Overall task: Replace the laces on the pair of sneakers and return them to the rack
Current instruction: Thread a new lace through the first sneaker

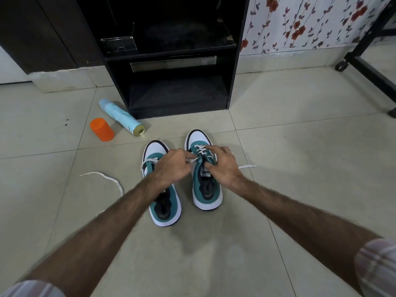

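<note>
Two teal and white sneakers stand side by side on the tiled floor, toes pointing away from me. My left hand (174, 166) pinches an end of the white lace over the gap between them. My right hand (222, 166) grips the tongue and eyelet flap of the right sneaker (206, 196), where a white lace (200, 149) crosses the front eyelets. One end of it trails right on the floor (247, 167). My left forearm hides the middle of the left sneaker (166, 209), whose loose lace (111, 180) snakes off to the left.
A black shoe rack (177, 61) with open shelves stands straight ahead. A light blue spray can (121, 117) lies on its side beside an orange cap (102, 129) at the left. A black wheeled frame (368, 67) is at the right, by floral wallpaper.
</note>
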